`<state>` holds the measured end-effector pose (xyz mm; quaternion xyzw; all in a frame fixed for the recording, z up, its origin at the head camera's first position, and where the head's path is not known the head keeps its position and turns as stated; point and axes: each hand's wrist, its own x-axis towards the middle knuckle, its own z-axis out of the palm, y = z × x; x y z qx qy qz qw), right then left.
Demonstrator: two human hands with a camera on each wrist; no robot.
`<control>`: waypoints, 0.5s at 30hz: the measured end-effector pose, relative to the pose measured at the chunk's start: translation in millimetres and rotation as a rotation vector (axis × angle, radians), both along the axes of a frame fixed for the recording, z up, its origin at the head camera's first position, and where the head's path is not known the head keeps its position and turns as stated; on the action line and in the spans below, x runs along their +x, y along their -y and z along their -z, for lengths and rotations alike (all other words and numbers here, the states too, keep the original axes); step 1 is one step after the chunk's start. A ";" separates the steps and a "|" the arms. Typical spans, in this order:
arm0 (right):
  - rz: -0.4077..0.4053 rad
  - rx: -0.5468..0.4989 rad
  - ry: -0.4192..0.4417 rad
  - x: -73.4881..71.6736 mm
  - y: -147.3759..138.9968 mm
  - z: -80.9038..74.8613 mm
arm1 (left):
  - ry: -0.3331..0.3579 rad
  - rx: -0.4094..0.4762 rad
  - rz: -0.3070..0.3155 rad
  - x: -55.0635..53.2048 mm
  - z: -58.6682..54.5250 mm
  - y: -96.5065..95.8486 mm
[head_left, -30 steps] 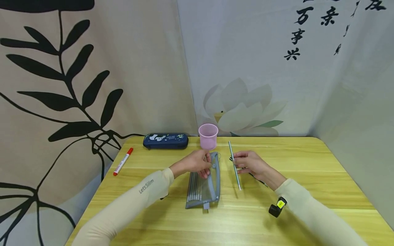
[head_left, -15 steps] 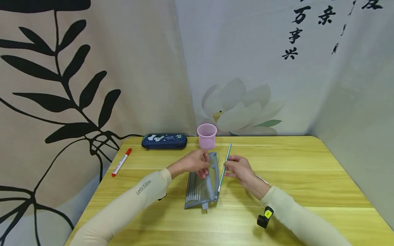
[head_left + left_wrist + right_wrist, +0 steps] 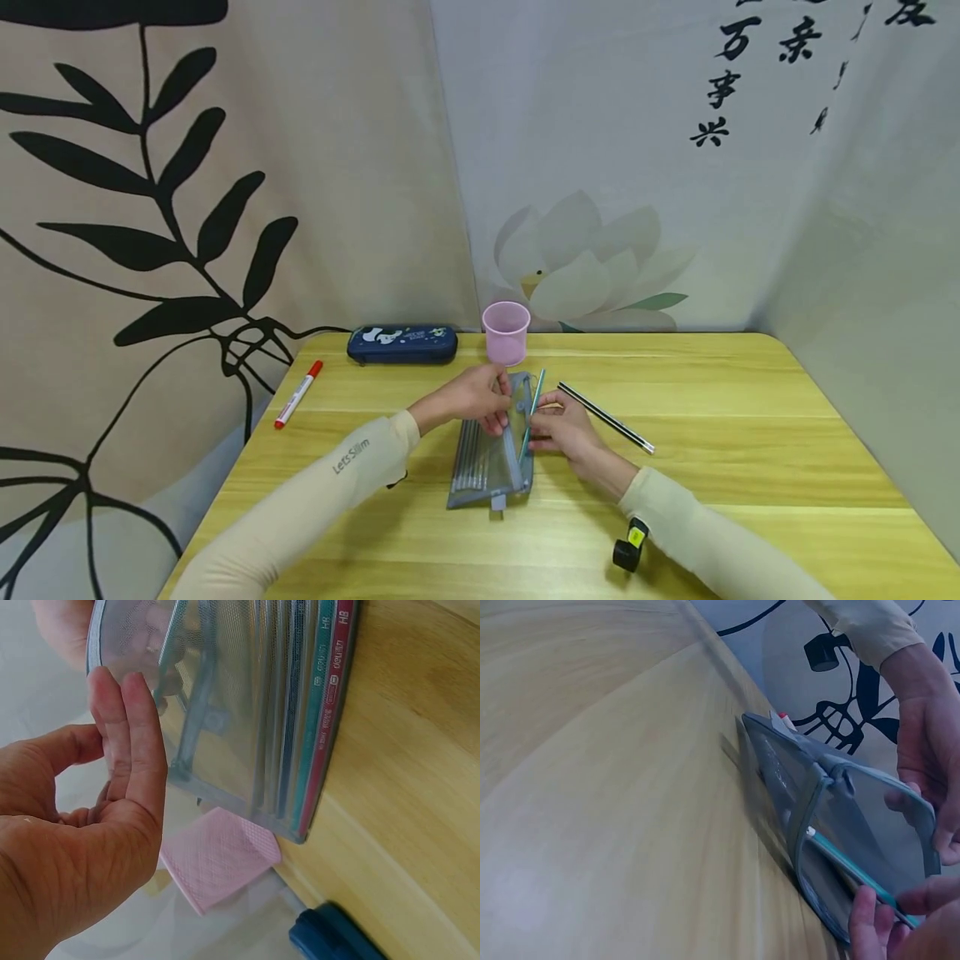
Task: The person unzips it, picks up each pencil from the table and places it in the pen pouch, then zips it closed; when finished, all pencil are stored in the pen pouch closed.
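Note:
A grey mesh pencil pouch (image 3: 480, 471) stands on the table with its zip side open, several pencils inside it. Red and teal pencils marked HB show through the mesh (image 3: 232, 742) in the left wrist view. My left hand (image 3: 474, 398) holds the pouch by the rim of its opening. My right hand (image 3: 564, 429) pinches a teal pencil (image 3: 537, 390) at the right side of the pouch. In the right wrist view, the pencil's white-tipped end (image 3: 811, 832) lies within the open mouth, framed by the zip edge (image 3: 802, 817).
Two dark striped pencils (image 3: 611, 421) lie side by side to the right, beyond my right hand. At the back stand a pink cup (image 3: 507, 337) and a navy pencil case (image 3: 402, 346). A red-capped marker (image 3: 298, 396) rests near the table's left edge.
My right hand has carried the teal pencil left from beside the dark pencils to the pouch's mouth, tilting it on the way. My left hand stays on the pouch.

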<state>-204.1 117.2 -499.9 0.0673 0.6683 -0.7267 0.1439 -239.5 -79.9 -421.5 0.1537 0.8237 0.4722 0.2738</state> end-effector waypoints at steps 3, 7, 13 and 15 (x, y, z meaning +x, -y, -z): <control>-0.024 0.007 0.011 0.5 0.8 -0.5 | -0.012 0.001 0.006 0.0 0.0 -1.1; -0.048 -0.002 0.025 1.0 3.7 -0.7 | -0.017 -0.006 0.005 0.9 -0.9 -2.2; -0.051 0.027 0.068 1.2 6.8 -6.2 | -0.022 -0.026 -0.004 2.3 -1.6 -4.2; -0.058 0.039 0.088 0.3 6.4 -8.2 | -0.023 -0.033 -0.006 2.8 -2.2 -5.5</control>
